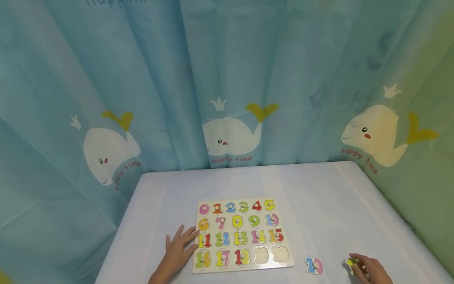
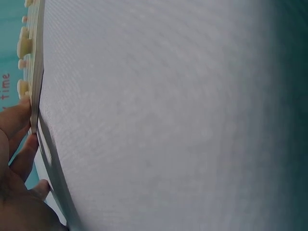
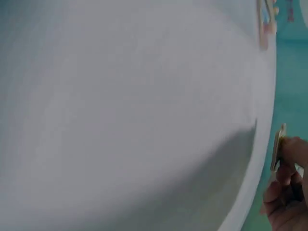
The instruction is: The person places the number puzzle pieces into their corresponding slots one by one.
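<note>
A wooden number puzzle board [image 1: 243, 269] lies on the table, its pegged numbers 0 to 18 seated in rows. Two bare recesses [image 1: 281, 254] show at its lower right. My left hand [image 1: 177, 252] rests at the board's left edge, fingers spread and fingertips touching it; the left wrist view shows this from the side. To the right, my right hand [image 1: 370, 270] pinches a yellow-green number puzzle piece [image 1: 351, 265], seen edge-on and lifted off the table in the right wrist view. Its number is hidden by the fingers. Between board and hand lies a blue and pink 20 piece [image 1: 313, 266].
A white cloth covers the table [image 1: 170, 197]. Behind it and along both sides hangs a blue-green curtain [image 1: 234, 59] printed with whales.
</note>
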The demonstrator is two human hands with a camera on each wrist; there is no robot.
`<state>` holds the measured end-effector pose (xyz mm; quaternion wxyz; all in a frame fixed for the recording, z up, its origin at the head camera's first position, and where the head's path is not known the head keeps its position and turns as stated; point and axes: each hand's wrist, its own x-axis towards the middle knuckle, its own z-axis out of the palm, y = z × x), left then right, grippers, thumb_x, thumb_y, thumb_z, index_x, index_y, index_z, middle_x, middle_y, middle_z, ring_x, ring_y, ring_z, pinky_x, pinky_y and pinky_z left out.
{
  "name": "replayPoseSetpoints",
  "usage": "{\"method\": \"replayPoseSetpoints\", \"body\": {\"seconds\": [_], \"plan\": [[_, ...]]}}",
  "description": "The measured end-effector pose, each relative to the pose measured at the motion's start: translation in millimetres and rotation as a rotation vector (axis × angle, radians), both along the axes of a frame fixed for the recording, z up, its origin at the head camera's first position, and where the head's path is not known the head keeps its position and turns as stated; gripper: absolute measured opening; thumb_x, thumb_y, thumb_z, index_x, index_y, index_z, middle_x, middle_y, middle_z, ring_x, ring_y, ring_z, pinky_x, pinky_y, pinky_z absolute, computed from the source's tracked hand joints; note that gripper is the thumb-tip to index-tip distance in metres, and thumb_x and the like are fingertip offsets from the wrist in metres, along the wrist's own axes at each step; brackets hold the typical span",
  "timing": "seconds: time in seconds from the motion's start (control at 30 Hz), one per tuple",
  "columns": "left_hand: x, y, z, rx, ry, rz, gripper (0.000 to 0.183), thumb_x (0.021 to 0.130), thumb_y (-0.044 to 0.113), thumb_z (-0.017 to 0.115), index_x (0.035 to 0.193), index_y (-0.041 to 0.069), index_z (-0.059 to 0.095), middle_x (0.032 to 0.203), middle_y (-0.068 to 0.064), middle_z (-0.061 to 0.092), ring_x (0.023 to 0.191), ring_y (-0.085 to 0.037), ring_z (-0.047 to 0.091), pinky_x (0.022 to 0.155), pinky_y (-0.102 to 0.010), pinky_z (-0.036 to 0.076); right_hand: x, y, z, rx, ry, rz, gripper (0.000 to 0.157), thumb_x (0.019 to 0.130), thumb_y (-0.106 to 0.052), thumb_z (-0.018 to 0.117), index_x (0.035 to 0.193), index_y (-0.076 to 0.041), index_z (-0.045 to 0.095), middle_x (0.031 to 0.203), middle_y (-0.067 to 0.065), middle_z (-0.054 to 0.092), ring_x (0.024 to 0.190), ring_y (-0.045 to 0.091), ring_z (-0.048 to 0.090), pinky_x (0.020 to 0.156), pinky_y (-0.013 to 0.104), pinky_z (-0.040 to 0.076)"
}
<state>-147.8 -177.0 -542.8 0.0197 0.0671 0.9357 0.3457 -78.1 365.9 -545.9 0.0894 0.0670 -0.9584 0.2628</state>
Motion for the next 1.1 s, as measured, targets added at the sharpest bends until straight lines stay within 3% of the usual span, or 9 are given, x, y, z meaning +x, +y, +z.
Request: {"method": "replayPoseSetpoints", "body": {"seconds": [0.03, 0.07, 0.17, 0.23, 0.3, 0.5, 0.8, 0.93, 1.1], "plan": [[0.6, -0.2, 0.2, -0.004, 0.001, 0.001, 0.041, 0.084, 0.027, 0.07, 0.123, 0.015, 0.064, 0.135, -0.01, 0.052, 0.134, -0.046, 0.023, 0.096, -0.075, -0.005, -0.7, -14.0, 2.4, 0.003, 0.057, -0.043, 0.027, 0.073, 0.009, 0.072, 0.097, 0.011, 0.06, 0.069, -0.01, 0.048, 0.058, -0.004, 0.04, 0.046, 0.023, 0.04], [1.0, -0.2, 0.2, -0.005, 0.0, 0.001, 0.041, 0.084, 0.027, 0.07, 0.123, 0.015, 0.064, 0.135, -0.01, 0.052, 0.134, -0.046, 0.023, 0.096, -0.075, -0.005, -3.9, -27.4, 7.2, -0.003, 0.056, -0.053, 0.027, 0.074, 0.006, 0.072, 0.099, 0.01, 0.061, 0.07, -0.009, 0.049, 0.058, -0.002, 0.04, 0.046, 0.023, 0.038], [1.0, -0.5, -0.6, 0.001, -0.01, -0.003, 0.041, 0.085, 0.028, 0.069, 0.124, 0.016, 0.063, 0.136, -0.009, 0.051, 0.134, -0.045, 0.022, 0.097, -0.074, -0.006, -15.3, -76.0, 23.3, -0.004, -0.115, -0.133, 0.034, 0.079, -0.004, 0.073, 0.109, 0.004, 0.06, 0.076, -0.005, 0.049, 0.062, 0.002, 0.041, 0.05, 0.023, 0.039], [0.6, -0.8, -0.8, 0.006, -0.015, -0.005, 0.041, 0.086, 0.029, 0.068, 0.125, 0.016, 0.062, 0.136, -0.008, 0.051, 0.135, -0.044, 0.021, 0.097, -0.073, -0.006, -24.2, -105.3, 27.1, -0.07, -0.193, -0.12, 0.035, 0.079, -0.006, 0.073, 0.111, 0.001, 0.061, 0.077, -0.004, 0.05, 0.063, 0.006, 0.044, 0.051, 0.023, 0.041], [0.1, -1.1, -0.8, 0.004, -0.012, -0.004, 0.041, 0.086, 0.028, 0.068, 0.125, 0.016, 0.062, 0.136, -0.007, 0.051, 0.135, -0.044, 0.022, 0.097, -0.073, -0.006, -31.9, -132.7, 27.4, -0.142, -0.236, -0.065, 0.035, 0.079, -0.007, 0.073, 0.111, -0.002, 0.061, 0.077, -0.005, 0.05, 0.064, 0.007, 0.045, 0.054, 0.023, 0.042], [-0.8, -1.8, -0.9, -0.005, 0.003, 0.004, 0.041, 0.085, 0.027, 0.069, 0.124, 0.016, 0.063, 0.135, -0.007, 0.052, 0.135, -0.044, 0.023, 0.097, -0.074, -0.006, -41.8, -188.5, 14.4, -0.221, -0.157, 0.207, 0.032, 0.076, -0.003, 0.073, 0.105, -0.003, 0.061, 0.075, -0.01, 0.048, 0.066, 0.001, 0.044, 0.058, 0.024, 0.043], [-1.4, -1.0, 0.0, -0.009, 0.0, 0.008, 0.041, 0.085, 0.026, 0.07, 0.124, 0.015, 0.063, 0.135, -0.007, 0.052, 0.135, -0.044, 0.023, 0.097, -0.073, -0.006, -45.5, -218.6, 12.8, -0.209, -0.184, 0.229, 0.03, 0.077, -0.006, 0.075, 0.104, -0.003, 0.061, 0.074, -0.009, 0.049, 0.064, 0.003, 0.045, 0.056, 0.024, 0.044], [-1.6, 0.3, -1.1, -0.002, -0.01, 0.005, 0.042, 0.085, 0.026, 0.07, 0.124, 0.014, 0.063, 0.136, -0.007, 0.052, 0.135, -0.044, 0.022, 0.097, -0.073, -0.006, -46.9, -219.9, 10.3, -0.187, -0.172, 0.258, 0.032, 0.077, -0.007, 0.075, 0.105, -0.002, 0.061, 0.075, -0.009, 0.05, 0.065, 0.003, 0.045, 0.057, 0.026, 0.044], [-1.4, 0.8, -1.6, -0.001, -0.005, 0.006, 0.042, 0.084, 0.026, 0.07, 0.124, 0.014, 0.063, 0.135, -0.008, 0.052, 0.135, -0.044, 0.022, 0.097, -0.074, -0.006, -46.4, -211.1, 13.2, -0.235, -0.205, 0.303, 0.031, 0.082, -0.013, 0.072, 0.11, -0.003, 0.061, 0.077, -0.011, 0.053, 0.066, 0.001, 0.047, 0.059, 0.024, 0.046]]}}
